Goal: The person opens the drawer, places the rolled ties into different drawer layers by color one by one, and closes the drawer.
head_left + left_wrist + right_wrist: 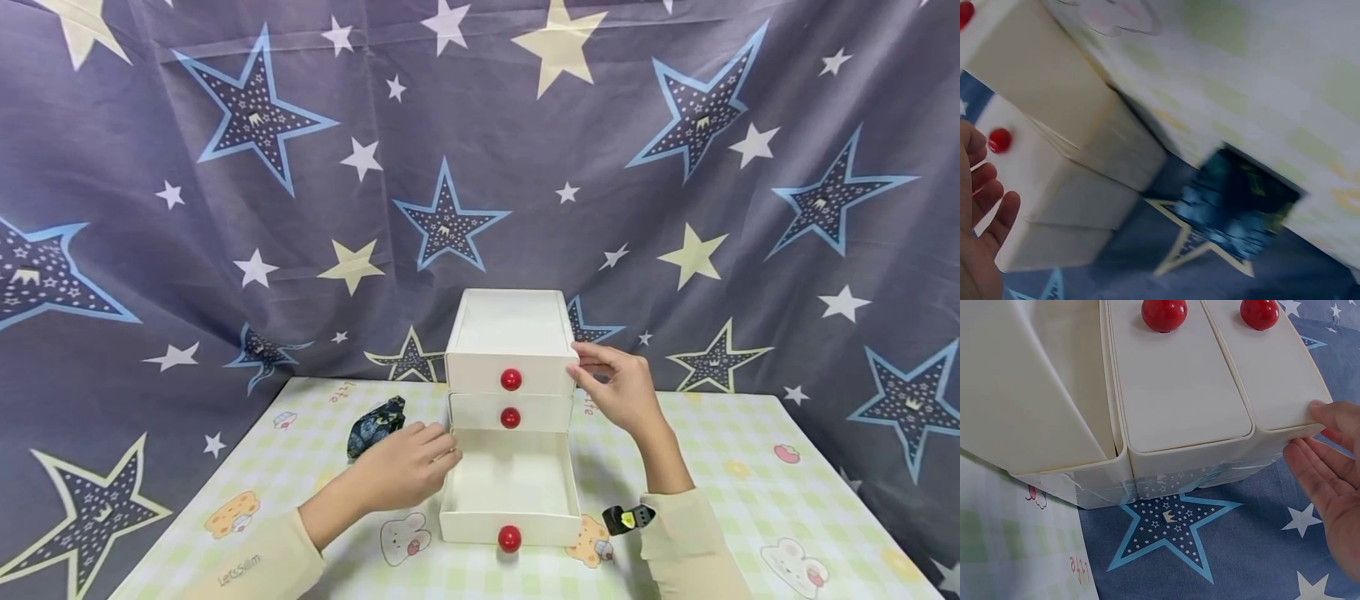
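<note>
A white drawer cabinet (513, 325) with three drawers and red round knobs stands on the table. Its bottom drawer (510, 527) is pulled out, showing a bare white floor; the upper two are closed. My right hand (618, 387) holds the cabinet's upper right front corner. In the right wrist view, the thumb rests on the top drawer's front (1279, 381) and the fingers lie along the side. Over the bottom drawer's left side hovers my left hand (408, 467), fingers loosely bent, nothing in them. Beyond it lies a dark blue patterned pouch (375, 427), also visible in the left wrist view.
A small black object with a yellow mark (628, 519) lies right of the bottom drawer, beside my right sleeve. The table wears a green-and-white checked cloth (720, 467) with cartoon prints. A dark star-patterned curtain (495, 125) hangs close behind the cabinet.
</note>
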A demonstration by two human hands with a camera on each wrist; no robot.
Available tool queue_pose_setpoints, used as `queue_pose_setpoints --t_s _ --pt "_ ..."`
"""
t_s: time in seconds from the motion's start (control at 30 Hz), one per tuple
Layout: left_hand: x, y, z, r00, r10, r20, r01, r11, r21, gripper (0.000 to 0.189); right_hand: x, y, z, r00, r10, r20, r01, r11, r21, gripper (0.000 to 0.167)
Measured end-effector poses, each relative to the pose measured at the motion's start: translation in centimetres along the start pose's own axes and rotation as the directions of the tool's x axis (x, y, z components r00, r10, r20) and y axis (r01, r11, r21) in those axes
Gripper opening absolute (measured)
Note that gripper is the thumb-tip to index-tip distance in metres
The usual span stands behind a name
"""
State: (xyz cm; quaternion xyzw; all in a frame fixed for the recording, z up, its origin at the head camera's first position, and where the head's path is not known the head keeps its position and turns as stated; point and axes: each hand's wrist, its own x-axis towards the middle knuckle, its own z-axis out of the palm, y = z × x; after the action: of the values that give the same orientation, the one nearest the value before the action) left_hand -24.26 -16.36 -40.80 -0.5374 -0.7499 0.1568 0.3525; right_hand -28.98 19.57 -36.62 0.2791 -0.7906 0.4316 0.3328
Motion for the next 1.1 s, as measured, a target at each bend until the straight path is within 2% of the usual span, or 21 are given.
queue_pose_setpoints --t_s 0.13,0.27,0.33,0.43,0.57,0.77,0.97,1.1 --pt "-2.2 -1.0 0.8 0.996 -0.066 0.055 0.068 0.997 -0.041 0.026 0.0 -0.1 0.1 1.0 0.001 0.004 -0.001 1.0 -0.002 0.033" --pt "-4.5 -2.1 1.7 0.984 -0.143 0.107 0.151 0.986 -0.071 0.029 -0.1 -0.2 0.1 1.0 -0.001 0.002 0.001 1.0 -0.007 0.033" --pt "-5.7 -2.6 2.0 0.971 -0.193 0.144 0.205 0.976 -0.073 0.032 -0.1 -0.2 0.2 1.0 -0.004 0.003 0.004 1.0 -0.005 0.032" --pt "-7.2 -3.2 2.3 0.94 -0.269 0.209 0.289 0.955 -0.072 0.036 -0.1 -0.3 0.2 1.0 -0.004 0.005 0.004 1.0 0.001 0.033" --pt "-8.7 -3.9 2.5 0.904 -0.334 0.268 0.372 0.922 -0.107 0.042 -0.1 -0.3 0.1 1.0 -0.004 0.003 0.004 1.0 -0.004 0.033" --pt "-10.2 -4.7 3.4 0.869 -0.374 0.325 0.435 0.89 -0.137 0.055 -0.1 -0.1 0.0 1.0 -0.017 -0.005 0.017 1.0 -0.008 0.033" --pt "-10.7 -5.2 4.6 0.86 -0.387 0.331 0.457 0.875 -0.163 0.066 -0.1 0.0 0.0 1.0 -0.019 -0.002 0.019 1.0 -0.018 0.033" --pt "-10.3 -5.3 5.3 0.846 -0.408 0.343 0.486 0.855 -0.183 0.07 0.0 0.0 0.0 1.0 -0.021 0.0 0.021 1.0 -0.019 0.033"
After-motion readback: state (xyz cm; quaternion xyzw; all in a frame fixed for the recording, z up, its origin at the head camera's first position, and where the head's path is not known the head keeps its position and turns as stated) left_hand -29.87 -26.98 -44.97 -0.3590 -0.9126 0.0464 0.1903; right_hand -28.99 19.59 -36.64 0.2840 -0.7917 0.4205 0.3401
